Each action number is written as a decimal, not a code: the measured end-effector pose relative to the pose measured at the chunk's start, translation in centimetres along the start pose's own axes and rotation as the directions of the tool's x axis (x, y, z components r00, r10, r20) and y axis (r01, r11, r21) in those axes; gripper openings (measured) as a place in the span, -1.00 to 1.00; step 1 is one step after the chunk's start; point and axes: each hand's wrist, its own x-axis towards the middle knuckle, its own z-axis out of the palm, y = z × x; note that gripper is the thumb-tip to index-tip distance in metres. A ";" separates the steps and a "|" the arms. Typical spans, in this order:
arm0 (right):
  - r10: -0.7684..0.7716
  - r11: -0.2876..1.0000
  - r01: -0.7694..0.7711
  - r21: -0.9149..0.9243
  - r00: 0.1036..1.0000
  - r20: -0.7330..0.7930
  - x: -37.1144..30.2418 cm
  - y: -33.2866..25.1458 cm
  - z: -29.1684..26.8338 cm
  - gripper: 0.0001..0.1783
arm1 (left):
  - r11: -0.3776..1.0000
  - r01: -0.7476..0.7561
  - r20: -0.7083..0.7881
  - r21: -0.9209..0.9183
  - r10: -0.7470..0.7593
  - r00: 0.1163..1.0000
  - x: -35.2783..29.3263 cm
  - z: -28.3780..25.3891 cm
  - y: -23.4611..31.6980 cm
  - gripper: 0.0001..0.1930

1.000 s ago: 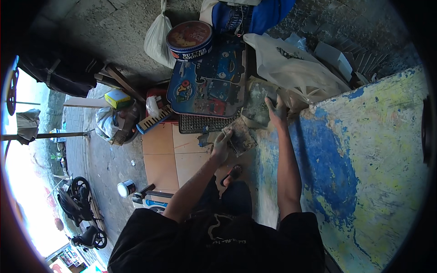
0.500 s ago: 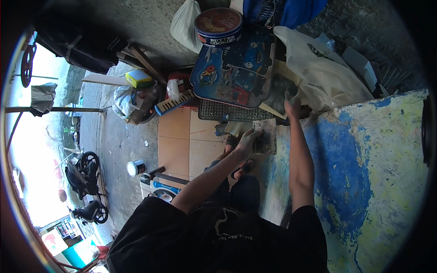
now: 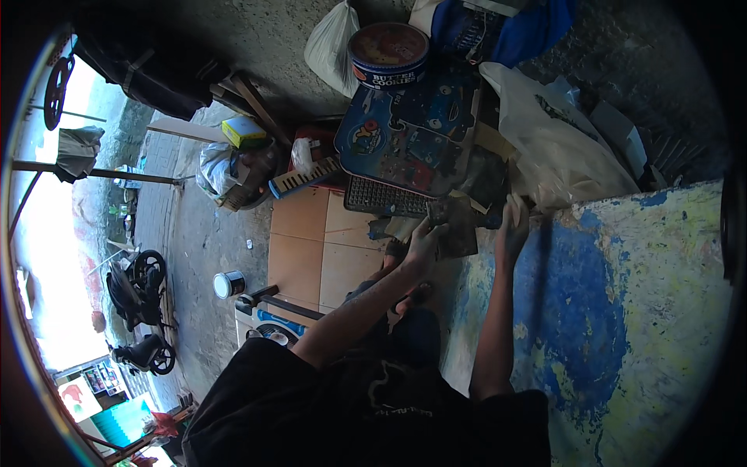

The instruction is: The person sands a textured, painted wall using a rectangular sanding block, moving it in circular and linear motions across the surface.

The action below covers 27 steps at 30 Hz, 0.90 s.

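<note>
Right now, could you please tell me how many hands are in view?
2: the left hand holds a dark flat piece; the right hand is near the painted surface and the pale plastic bag. Any in the glare or deep shadow may be hidden.

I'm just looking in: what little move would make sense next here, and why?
Perhaps bring the right grip over to the free right side of the dark flat piece to steady it: the left grip holds that piece by its left side, and the right grip appears to be beside it, not on it.
</note>
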 end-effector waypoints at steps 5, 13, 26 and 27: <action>-0.375 0.667 0.489 -0.563 0.872 0.314 -9.3 -5.2 -0.5 -0.42 | 0.568 -0.305 0.146 0.764 0.308 0.940 -2.3 6.3 -1.9 -0.76; -0.278 0.847 0.239 -0.475 0.961 -0.012 -10.7 -16.4 -5.6 -0.57 | 0.467 -0.703 0.590 0.537 0.387 0.708 -10.1 16.9 3.0 -0.52; -0.963 -0.012 0.429 -0.903 0.238 0.126 -16.8 -41.8 -12.7 -0.73 | 0.540 -0.804 0.759 -0.248 0.624 0.185 -22.5 34.5 13.3 -0.44; -0.974 -0.037 0.373 -0.927 0.194 0.117 -17.9 -44.2 -13.0 -0.73 | 0.662 -0.687 0.760 -0.299 0.601 0.249 -24.5 36.1 14.5 -0.45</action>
